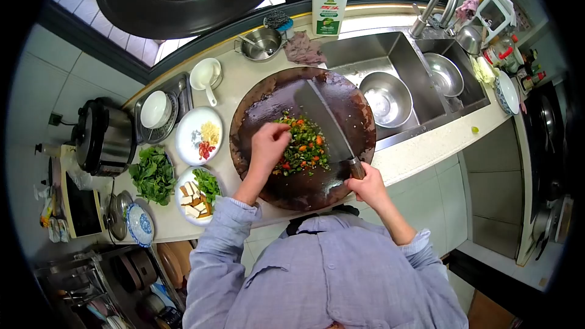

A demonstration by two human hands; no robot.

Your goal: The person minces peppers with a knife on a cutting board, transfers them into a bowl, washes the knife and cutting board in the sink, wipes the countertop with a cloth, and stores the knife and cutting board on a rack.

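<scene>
A round dark chopping board point(262, 97) lies on the counter, with a heap of chopped green and orange-red pieces point(304, 146) at its middle. My right hand point(368, 186) grips the handle of a cleaver point(329, 119), whose wide blade stands along the heap's right side. At the heap's left edge is my left hand point(270, 146), its fingers curled together; whatever may be between them is too small to make out. Left of the board sit a plate of minced yellow and red bits point(200, 136) and a plate of white-and-brown slices with chopped greens point(195, 200).
Leafy greens point(153, 173) lie near a pressure cooker point(106, 137) at the left. A steel pot point(261, 44) and a white bottle point(329, 6) stand behind the board. On the right, a sink point(396, 55) holds a metal bowl point(386, 100).
</scene>
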